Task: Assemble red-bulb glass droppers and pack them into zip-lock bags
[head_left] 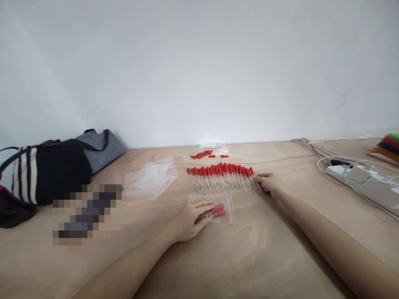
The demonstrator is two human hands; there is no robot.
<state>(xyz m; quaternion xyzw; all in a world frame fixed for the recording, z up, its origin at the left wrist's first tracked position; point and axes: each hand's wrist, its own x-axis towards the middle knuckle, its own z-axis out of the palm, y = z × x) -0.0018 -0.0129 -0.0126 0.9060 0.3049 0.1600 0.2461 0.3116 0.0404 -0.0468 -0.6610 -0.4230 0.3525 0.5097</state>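
My left hand rests on a clear zip bag on the table, its thumb and fingers closed around the bag over several red-bulbed droppers inside. The droppers' stems are partly covered by my fingers. Beyond it lies a row of glass droppers, red bulbs pointing away from me and thin tips towards me. At the row's right end my right hand is closed, thumb and fingertips pinched at the outermost dropper; the exact hold is small in view.
Loose red bulbs lie behind the row, by another clear bag. Flat zip bags are spread to the left. Bags and a pixelated dark object are farther left. A white power strip with cables stands right.
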